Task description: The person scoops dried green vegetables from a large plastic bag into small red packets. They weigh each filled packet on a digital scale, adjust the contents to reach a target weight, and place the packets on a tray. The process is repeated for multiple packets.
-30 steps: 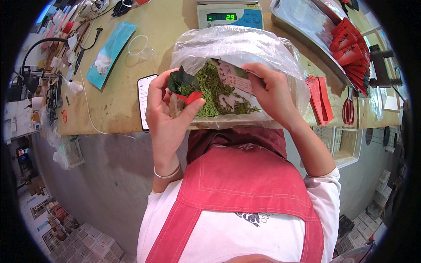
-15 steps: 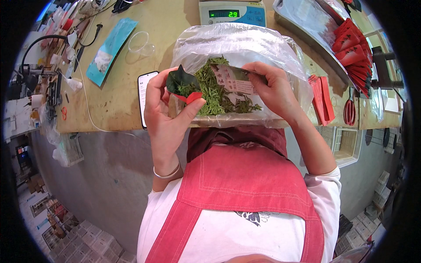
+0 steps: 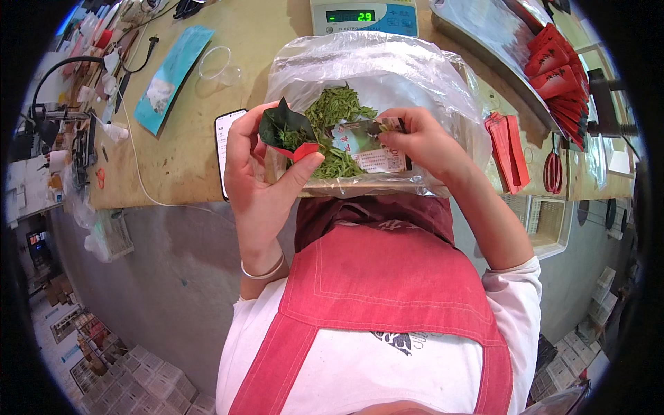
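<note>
My left hand is closed round a small red pouch, its dark-lined mouth spread upward. Green dried leaves show inside it. Between thumb and fingers, my right hand pinches a flat printed card, possibly a packet, held over the leaves. Beneath both hands lies a large clear plastic bag, its opening toward me. A heap of green leaves rests in the bag, partly covered by the card.
An electronic scale stands beyond the bag. A phone lies by my left hand, with a teal packet farther left. At right are flat red pouches, red-handled scissors and a metal tray with several red packets.
My right hand has turned the card and moved it slightly lower over the leaves, so more of the heap behind it shows. My left hand keeps the pouch nearly in place.
</note>
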The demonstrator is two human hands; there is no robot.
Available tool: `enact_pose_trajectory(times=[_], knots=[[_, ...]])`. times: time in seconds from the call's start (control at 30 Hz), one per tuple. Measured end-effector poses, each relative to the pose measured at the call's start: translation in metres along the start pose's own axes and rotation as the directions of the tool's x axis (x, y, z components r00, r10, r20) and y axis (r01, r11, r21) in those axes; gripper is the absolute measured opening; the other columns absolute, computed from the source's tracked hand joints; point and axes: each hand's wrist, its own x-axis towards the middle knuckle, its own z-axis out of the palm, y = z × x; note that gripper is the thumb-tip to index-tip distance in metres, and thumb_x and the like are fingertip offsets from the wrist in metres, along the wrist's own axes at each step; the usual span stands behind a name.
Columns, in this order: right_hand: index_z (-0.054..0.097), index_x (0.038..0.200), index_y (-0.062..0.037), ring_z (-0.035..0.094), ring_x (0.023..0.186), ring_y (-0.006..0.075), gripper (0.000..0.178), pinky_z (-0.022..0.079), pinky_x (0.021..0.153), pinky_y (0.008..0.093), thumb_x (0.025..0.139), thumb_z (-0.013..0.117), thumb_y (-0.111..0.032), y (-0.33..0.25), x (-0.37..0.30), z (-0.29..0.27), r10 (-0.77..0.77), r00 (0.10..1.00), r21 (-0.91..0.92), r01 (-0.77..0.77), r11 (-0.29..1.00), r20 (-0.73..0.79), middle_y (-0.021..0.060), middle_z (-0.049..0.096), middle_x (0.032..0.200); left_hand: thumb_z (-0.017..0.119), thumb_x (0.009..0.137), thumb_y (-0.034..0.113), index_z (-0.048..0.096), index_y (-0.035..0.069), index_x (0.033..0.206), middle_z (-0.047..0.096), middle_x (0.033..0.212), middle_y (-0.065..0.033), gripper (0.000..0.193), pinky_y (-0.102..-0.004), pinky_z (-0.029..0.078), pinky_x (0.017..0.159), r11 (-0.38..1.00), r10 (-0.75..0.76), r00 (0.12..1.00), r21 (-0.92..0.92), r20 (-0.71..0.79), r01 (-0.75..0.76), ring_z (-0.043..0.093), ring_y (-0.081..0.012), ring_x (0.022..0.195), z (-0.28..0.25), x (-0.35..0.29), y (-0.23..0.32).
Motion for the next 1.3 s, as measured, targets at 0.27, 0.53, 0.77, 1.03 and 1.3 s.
enact_pose_trajectory(times=[0.27, 0.53, 0.77, 1.03, 1.3], knots=[[0.067, 0.124, -0.0019, 0.072, 0.096, 0.0175, 0.030, 0.061, 0.085, 0.0344, 0.095, 0.071, 0.002, 0.006, -0.002, -0.013, 0.165, 0.984, 0.505, -0.110, 0.856, -0.065, 0.0079, 0.073, 0.111, 0.090, 0.077, -0.004, 0.054, 0.001, 0.138, 0.063, 0.123, -0.0051, 0.071, -0.0299, 0.052, 0.098, 1.000, 0.007, 1.000, -0.008, -0.004, -0.007, 0.063, -0.0149, 0.110, -0.001, 0.000, -0.001], [0.059, 0.136, 0.0009, 0.073, 0.100, 0.0219, 0.042, 0.062, 0.084, 0.0353, 0.095, 0.069, 0.003, -0.028, -0.033, -0.026, 0.110, 0.980, 0.593, 0.012, 0.805, -0.168, 0.0124, 0.071, 0.118, 0.087, 0.080, -0.005, 0.052, 0.002, 0.142, 0.062, 0.138, -0.0106, 0.072, -0.0331, 0.050, 0.106, 0.994, -0.037, 0.996, 0.109, 0.086, 0.027, 0.061, -0.0186, 0.121, -0.003, 0.003, 0.002], [0.065, 0.129, 0.0038, 0.075, 0.093, 0.0184, 0.033, 0.063, 0.082, 0.0340, 0.096, 0.068, 0.003, -0.050, -0.069, -0.037, -0.072, 0.977, 0.634, 0.187, 0.751, -0.202, 0.0129, 0.074, 0.110, 0.087, 0.076, -0.005, 0.055, 0.002, 0.138, 0.062, 0.124, -0.0069, 0.070, -0.0321, 0.050, 0.102, 0.971, -0.019, 0.984, 0.239, 0.179, -0.024, 0.061, -0.0178, 0.115, 0.008, 0.004, -0.005], [0.066, 0.127, 0.0041, 0.071, 0.098, 0.0135, 0.030, 0.060, 0.084, 0.0303, 0.098, 0.069, 0.001, -0.062, -0.086, -0.028, -0.318, 0.851, 0.255, 0.446, 0.858, -0.418, 0.0089, 0.075, 0.111, 0.088, 0.074, 0.006, 0.060, 0.003, 0.132, 0.063, 0.125, -0.0133, 0.064, -0.0386, 0.051, 0.098, 0.828, 0.097, 0.957, 0.512, 0.274, -0.230, 0.063, -0.0298, 0.113, 0.036, 0.014, 0.008], [0.066, 0.122, 0.0054, 0.063, 0.097, 0.0075, 0.020, 0.052, 0.085, 0.0234, 0.103, 0.063, 0.001, -0.082, -0.103, 0.003, -0.571, 0.688, -0.279, 0.500, 0.820, -0.448, 0.0043, 0.071, 0.103, 0.089, 0.073, 0.008, 0.061, 0.003, 0.129, 0.064, 0.121, -0.0148, 0.063, -0.0430, 0.051, 0.097, 0.864, 0.062, 0.972, 0.476, 0.229, -0.167, 0.063, -0.0346, 0.112, 0.045, 0.016, 0.008]])
